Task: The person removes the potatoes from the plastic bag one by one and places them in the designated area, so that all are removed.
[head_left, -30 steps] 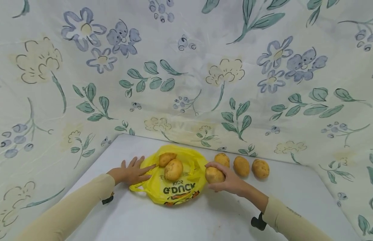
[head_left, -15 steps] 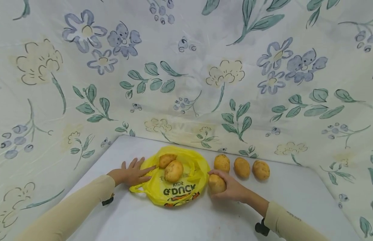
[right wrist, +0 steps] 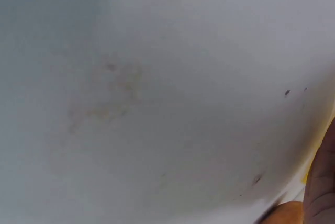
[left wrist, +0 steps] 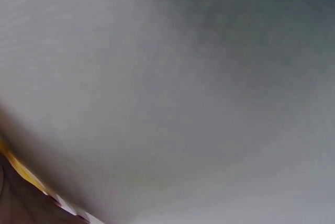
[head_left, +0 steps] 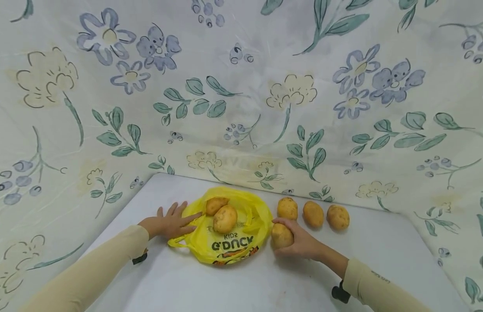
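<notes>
A yellow plastic bag point(head_left: 210, 240) with printed lettering lies flattened on the table, two potatoes point(head_left: 225, 219) on top of it or inside its mouth; I cannot tell which. My left hand point(head_left: 169, 223) rests with spread fingers on the bag's left edge. To the right of the bag, my right hand point(head_left: 300, 240) grips a potato point(head_left: 282, 236) between thumb and fingers, at or just over the table. In the right wrist view, part of that potato point(right wrist: 285, 214) shows at the bottom beside the hand point(right wrist: 320, 182). Only a corner of the left hand point(left wrist: 26, 203) shows in the left wrist view.
Behind the right hand, three more potatoes point(head_left: 313, 215) stand in a row along the back of the white table point(head_left: 226, 288). A floral-patterned cloth point(head_left: 241, 108) hangs as a wall behind and at the sides.
My right hand has moved slightly right and down with its potato, away from the bag's right edge. The left hand stays in place.
</notes>
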`<action>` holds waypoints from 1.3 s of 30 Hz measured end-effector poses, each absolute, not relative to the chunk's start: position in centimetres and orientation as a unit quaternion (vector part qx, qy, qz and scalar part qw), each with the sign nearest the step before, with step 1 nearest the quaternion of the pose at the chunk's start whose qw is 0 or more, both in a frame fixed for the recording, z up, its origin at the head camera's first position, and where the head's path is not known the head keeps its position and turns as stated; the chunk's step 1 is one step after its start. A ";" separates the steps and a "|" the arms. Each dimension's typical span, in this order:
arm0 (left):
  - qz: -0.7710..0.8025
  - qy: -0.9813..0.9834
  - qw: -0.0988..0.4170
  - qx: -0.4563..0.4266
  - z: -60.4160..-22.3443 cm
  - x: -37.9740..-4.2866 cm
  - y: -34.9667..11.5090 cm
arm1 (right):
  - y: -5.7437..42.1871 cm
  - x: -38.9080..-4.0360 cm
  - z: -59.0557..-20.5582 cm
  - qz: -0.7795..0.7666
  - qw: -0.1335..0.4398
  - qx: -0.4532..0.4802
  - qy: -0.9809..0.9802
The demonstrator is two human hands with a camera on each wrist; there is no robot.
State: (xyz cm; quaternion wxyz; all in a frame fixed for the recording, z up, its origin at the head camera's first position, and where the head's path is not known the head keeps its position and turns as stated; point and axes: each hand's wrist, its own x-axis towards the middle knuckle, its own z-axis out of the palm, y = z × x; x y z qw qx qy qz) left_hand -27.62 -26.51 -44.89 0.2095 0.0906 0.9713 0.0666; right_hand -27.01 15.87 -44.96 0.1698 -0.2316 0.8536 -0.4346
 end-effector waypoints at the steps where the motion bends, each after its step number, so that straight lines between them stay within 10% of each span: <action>1: 0.066 0.971 0.209 0.091 -44.9 -27.6 -26.5 | 16.0 -27.1 -45.0 -0.432 0.169 -0.231 0.855; 39: 0.059 0.972 0.206 0.098 -45.0 -27.5 -26.7 | 16.1 -27.7 -46.3 -0.368 0.144 -0.187 0.899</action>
